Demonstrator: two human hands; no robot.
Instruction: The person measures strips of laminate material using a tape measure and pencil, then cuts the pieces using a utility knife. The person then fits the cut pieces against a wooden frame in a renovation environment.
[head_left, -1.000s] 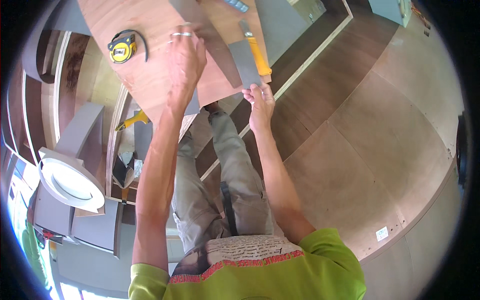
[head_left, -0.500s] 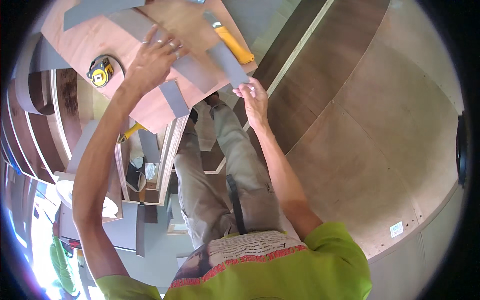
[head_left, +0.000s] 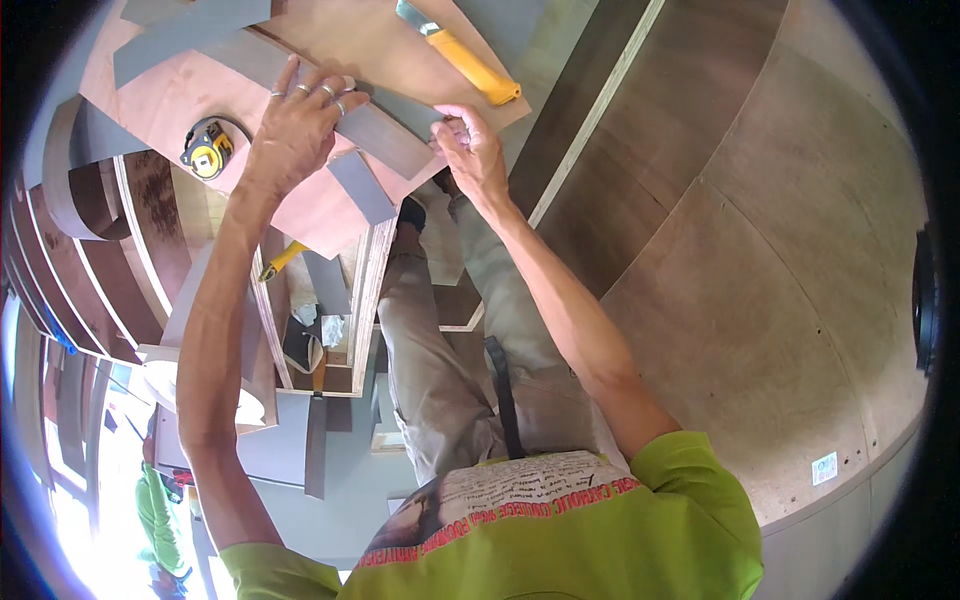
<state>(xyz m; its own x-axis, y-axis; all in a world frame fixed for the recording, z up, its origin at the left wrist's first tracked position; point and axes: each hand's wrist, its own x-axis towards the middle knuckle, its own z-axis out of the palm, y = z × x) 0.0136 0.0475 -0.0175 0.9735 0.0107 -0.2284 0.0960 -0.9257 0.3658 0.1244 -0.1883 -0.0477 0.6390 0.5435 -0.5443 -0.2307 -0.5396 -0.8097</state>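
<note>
My left hand lies with spread fingers on a long grey-brown strip, pressing it against a pinkish plywood board. A second, plain grey strip shows along that strip's far edge, partly covered. Its right end meets the bent fingers of my right hand, which pinch it near the board's corner. A short grey piece rests on the board just nearer to me. Beyond my right hand lies a yellow-handled bladed tool.
A yellow-and-black tape measure sits left of my left hand. More grey pieces overlap at the board's far left. Below the board stands an open wooden frame with another yellow-handled tool. Large curved plywood panels fill the right.
My right hand has moved up and left, bringing the plain grey strip from beside the yellow-handled tool to the long strip's far edge. My left hand stays on the long strip.
</note>
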